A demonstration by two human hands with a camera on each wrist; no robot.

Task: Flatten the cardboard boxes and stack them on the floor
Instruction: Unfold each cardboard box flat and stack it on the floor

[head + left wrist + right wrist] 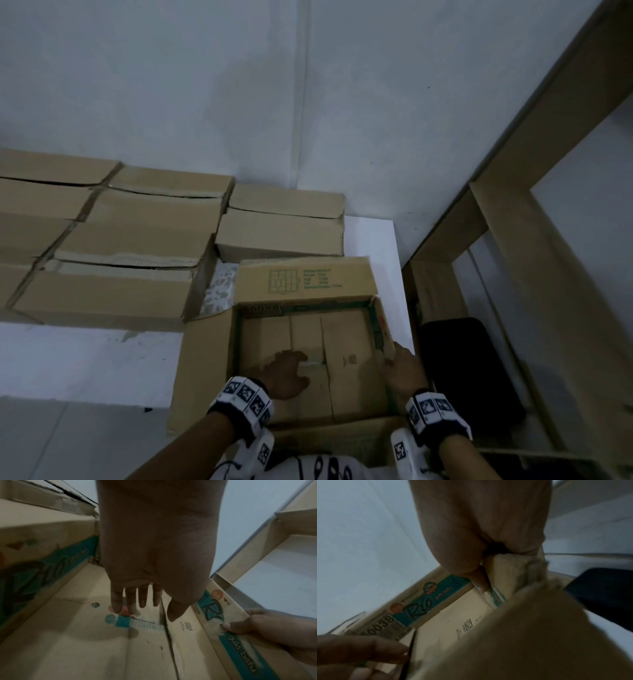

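Observation:
An open cardboard box [346, 339] with green and teal print stands in front of me, its top flaps spread outward. My left hand [286, 373] reaches inside with straight fingers [133, 601] over the bottom flaps, beside the centre seam [167, 626]. My right hand [402, 366] grips the box's right wall [228, 616] at its torn top edge, thumb [479, 580] inside and fingers outside. The same wall edge [503, 568] is pinched in the right wrist view, with the left hand [361, 651] at lower left.
Several closed cardboard boxes [137, 240] sit stacked to the left and behind, another [284, 222] right behind the open one. A wooden shelf frame [496, 222] stands at right with a dark object [469, 370] at its foot. Pale floor [85, 363] lies at left.

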